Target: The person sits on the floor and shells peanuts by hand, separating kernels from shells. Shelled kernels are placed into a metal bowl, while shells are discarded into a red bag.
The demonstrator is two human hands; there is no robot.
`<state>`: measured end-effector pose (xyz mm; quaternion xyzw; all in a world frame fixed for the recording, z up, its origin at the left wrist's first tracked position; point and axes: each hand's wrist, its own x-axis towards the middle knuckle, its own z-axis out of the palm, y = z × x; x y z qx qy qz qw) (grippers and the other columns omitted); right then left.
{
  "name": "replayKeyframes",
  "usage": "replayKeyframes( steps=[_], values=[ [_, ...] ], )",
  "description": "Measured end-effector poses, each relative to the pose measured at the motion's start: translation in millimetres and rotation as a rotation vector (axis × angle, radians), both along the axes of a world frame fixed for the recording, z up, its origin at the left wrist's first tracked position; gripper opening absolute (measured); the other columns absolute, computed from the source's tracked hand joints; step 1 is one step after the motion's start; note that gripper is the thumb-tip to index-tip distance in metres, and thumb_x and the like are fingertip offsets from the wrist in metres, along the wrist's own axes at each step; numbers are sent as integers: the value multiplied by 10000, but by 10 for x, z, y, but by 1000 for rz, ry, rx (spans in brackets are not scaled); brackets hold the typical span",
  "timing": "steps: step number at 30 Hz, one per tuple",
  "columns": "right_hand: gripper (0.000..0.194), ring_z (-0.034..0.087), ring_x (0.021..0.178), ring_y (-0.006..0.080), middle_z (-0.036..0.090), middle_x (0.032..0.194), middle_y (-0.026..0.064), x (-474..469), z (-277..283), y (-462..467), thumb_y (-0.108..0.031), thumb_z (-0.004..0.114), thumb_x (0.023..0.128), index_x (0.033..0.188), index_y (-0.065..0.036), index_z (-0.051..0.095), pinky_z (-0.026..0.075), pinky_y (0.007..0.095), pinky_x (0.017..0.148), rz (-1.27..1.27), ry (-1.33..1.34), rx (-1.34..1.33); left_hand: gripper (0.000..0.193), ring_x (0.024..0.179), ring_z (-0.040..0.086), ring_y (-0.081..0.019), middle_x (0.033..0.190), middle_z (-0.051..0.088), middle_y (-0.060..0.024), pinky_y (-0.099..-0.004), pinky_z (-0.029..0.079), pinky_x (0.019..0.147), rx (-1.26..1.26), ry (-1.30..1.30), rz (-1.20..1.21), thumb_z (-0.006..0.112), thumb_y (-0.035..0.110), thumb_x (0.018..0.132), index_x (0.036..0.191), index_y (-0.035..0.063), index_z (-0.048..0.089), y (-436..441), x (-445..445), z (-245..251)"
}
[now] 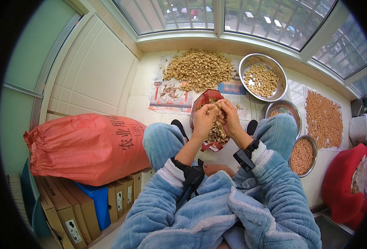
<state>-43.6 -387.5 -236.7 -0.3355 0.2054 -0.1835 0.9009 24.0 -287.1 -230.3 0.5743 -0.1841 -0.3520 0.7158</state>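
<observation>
My left hand (204,120) and my right hand (230,115) meet over an open red bag (207,99), between my knees. Pinched in the fingertips of both is a peanut (217,106), partly hidden by the fingers, so I cannot tell whether its shell is split. Inside the bag lie many peanut shells (216,133). Beyond it, a heap of unshelled peanuts (202,69) is spread on newspaper (171,104). A large steel basin (282,85) to the right holds more peanuts in their shells.
A second steel basin (296,113) and a steel bowl of shelled peanuts (301,155) stand by my right knee. Shelled kernels (323,119) cover a sheet farther right. A full red woven sack (87,146) rests on cardboard boxes (77,205) at left. Windows (261,21) line the far side.
</observation>
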Motion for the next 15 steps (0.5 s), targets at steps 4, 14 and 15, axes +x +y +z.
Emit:
replayKeyframes(
  steps=[4,14,15],
  values=[
    [153,305,454,29,428,640,-39,7,-27,-1,-210,448,977,913,-98,531,217,176,393,23,-20,-27,156,644,583,-73,797,624,-41,-187,467,537,37,-310,18,559,84,928,1039,-25,561,-33,-63,26],
    [198,288,436,42,421,633,-25,-6,-50,-62,-234,418,988,911,-78,514,215,184,383,108,-84,157,169,737,620,-114,816,632,-50,-249,522,685,-128,-114,-99,545,53,929,1064,-47,560,31,-33,103],
    [202,285,432,44,424,635,-22,-12,-57,-76,-230,415,988,917,-71,516,217,184,382,102,-99,166,172,737,618,-112,814,630,-44,-246,515,683,-142,-116,-98,548,55,927,1067,-43,564,43,-19,100]
  ],
)
